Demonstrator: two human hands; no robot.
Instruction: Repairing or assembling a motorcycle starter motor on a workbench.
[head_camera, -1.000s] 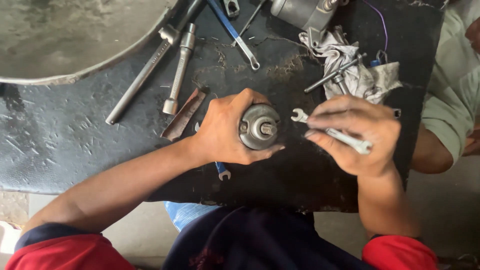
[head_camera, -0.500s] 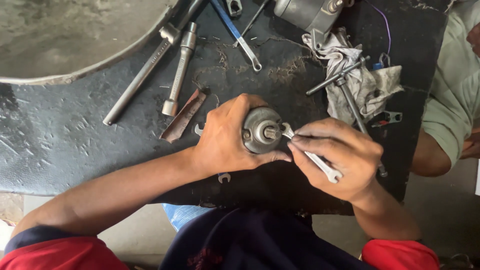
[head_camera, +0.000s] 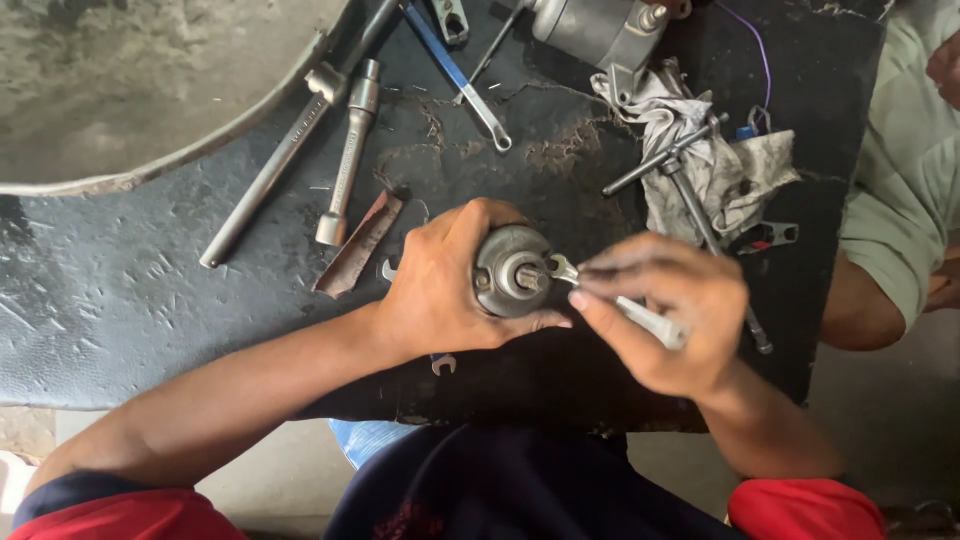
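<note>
Hands at work over a dark rubber mat (head_camera: 120, 300): I watch the left hand (head_camera: 440, 290) with its fingers wrapped tight around a round grey metal part (head_camera: 510, 270), which sits at the middle of the mat, its stubby shaft pointing up at the camera. My view shows the right hand (head_camera: 670, 310) pinching a small silver wrench (head_camera: 610, 298) between thumb and fingertips, fingers closed on its handle, with the open jaw end set against the shaft of the metal part.

Far left on the mat lie two long socket bars (head_camera: 300, 140), side by side and angled toward the far edge, with a flat rusty strip of metal (head_camera: 358, 245) just near of them. A blue-handled spanner (head_camera: 455, 75) lies further right, near the far edge. At the far right a crumpled grey rag (head_camera: 700, 160) holds a T-shaped bar (head_camera: 680, 165) lying across it. Beyond the rag stands a grey motor housing (head_camera: 590, 30), partly cut off by the frame. A small spanner head (head_camera: 442, 364) pokes out from under the left wrist.

A curved concrete slab (head_camera: 120, 80) fills the far left corner. At the right edge, another person's arm in a pale green sleeve (head_camera: 900, 190) rests beside the mat.
</note>
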